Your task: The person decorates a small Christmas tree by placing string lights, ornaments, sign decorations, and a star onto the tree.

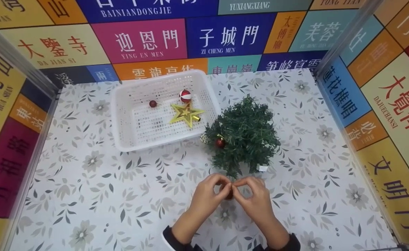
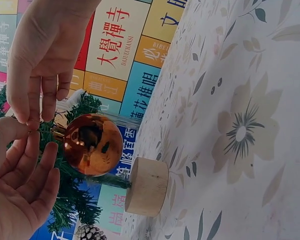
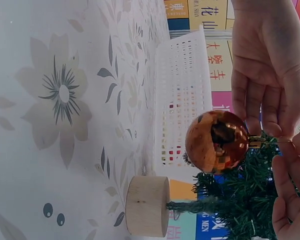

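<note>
Both hands meet in front of the small green Christmas tree [image 1: 246, 129]. Thumb and fingers of my left hand [image 1: 209, 191] pinch the thin hanging loop of a shiny copper-orange ball ornament [image 2: 93, 145]. From the other side my right hand [image 1: 255, 193] pinches the same loop, its fingertips against the left ones. Below the fingers hangs the ball with its gold cap [image 3: 255, 141], mostly hidden by the hands in the head view. A round wooden base [image 3: 147, 206] carries the tree. On its left side hangs a red ball ornament [image 1: 220, 143].
A white plastic basket [image 1: 124, 139] stands left of the tree, holding a gold star [image 1: 187, 113], a red-and-white ball [image 1: 185, 95] and a small dark red ball [image 1: 153, 104]. A pine cone [image 2: 90, 232] shows by the branches. Printed walls [image 1: 148, 40] border the floral-patterned table [image 1: 138, 209].
</note>
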Action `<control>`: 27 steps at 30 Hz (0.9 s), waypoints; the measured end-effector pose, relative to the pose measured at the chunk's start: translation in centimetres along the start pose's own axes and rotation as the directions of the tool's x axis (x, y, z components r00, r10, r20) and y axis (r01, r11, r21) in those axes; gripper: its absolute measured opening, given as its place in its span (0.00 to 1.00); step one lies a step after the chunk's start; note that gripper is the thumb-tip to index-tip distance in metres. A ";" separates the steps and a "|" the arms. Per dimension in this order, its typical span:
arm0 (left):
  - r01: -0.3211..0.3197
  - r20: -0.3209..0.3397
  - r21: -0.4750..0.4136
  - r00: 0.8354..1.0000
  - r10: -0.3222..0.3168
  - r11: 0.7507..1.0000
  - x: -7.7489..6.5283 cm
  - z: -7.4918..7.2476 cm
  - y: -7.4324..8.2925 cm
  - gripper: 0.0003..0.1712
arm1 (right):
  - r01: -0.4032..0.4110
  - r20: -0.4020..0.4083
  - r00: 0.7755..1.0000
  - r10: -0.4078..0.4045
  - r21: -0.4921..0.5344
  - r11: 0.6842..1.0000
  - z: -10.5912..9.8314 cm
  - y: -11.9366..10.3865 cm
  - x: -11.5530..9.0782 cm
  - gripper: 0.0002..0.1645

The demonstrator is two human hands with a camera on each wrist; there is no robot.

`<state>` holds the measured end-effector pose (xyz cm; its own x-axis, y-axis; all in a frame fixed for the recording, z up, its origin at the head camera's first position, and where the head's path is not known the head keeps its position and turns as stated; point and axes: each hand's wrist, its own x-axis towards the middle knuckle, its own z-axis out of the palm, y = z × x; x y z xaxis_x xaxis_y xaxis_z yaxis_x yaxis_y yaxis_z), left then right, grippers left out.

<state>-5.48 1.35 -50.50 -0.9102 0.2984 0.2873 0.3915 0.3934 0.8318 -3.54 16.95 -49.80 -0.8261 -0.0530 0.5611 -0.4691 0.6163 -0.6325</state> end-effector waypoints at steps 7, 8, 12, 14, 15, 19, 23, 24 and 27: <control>-0.100 -0.108 0.147 0.987 0.117 0.984 0.2 0.7 -1.3 0.03 | -0.063 0.037 0.997 0.066 -0.077 0.995 0.2 0.2 -0.2 0.16; -0.123 -0.136 0.181 0.979 0.149 0.976 0.3 0.9 -1.6 0.03 | -0.066 0.041 0.997 0.070 -0.088 0.994 0.3 0.2 -0.2 0.16; -0.216 -0.247 0.274 0.926 0.286 0.937 0.7 1.6 -2.7 0.02 | -0.038 0.025 0.999 0.041 -0.134 0.990 0.7 0.2 0.0 0.16; -0.261 -0.284 0.300 0.894 0.347 0.917 0.9 1.7 -3.0 0.04 | -0.023 -0.011 1.000 0.022 -0.152 0.988 0.8 0.1 0.0 0.15; -0.282 -0.298 0.313 0.877 0.376 0.907 0.9 1.8 -3.2 0.05 | -0.019 -0.032 0.999 0.015 -0.159 0.987 0.9 0.1 0.0 0.15; -0.335 -0.318 0.390 0.825 0.467 0.857 1.4 1.9 -3.4 0.06 | -0.030 -0.101 0.995 0.014 -0.159 0.987 1.0 0.1 0.1 0.16; -0.366 -0.300 0.462 0.792 0.531 0.807 1.9 1.8 -3.5 0.02 | -0.035 -0.119 0.993 0.016 -0.160 0.986 0.9 0.3 0.3 0.16; -0.374 -0.295 0.476 0.785 0.545 0.796 2.0 1.8 -3.5 0.02 | -0.035 -0.119 0.993 0.015 -0.168 0.985 0.8 0.3 0.3 0.16; -0.396 -0.275 0.499 0.771 0.574 0.771 2.2 1.8 -3.4 0.03 | -0.035 -0.120 0.993 0.009 -0.210 0.977 0.7 0.6 0.4 0.15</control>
<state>-8.61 2.22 -53.58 -0.5142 0.2166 0.8299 0.7297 0.6190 0.2905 -4.40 16.75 -50.33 -0.7868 0.0476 0.6154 -0.3644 0.7688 -0.5255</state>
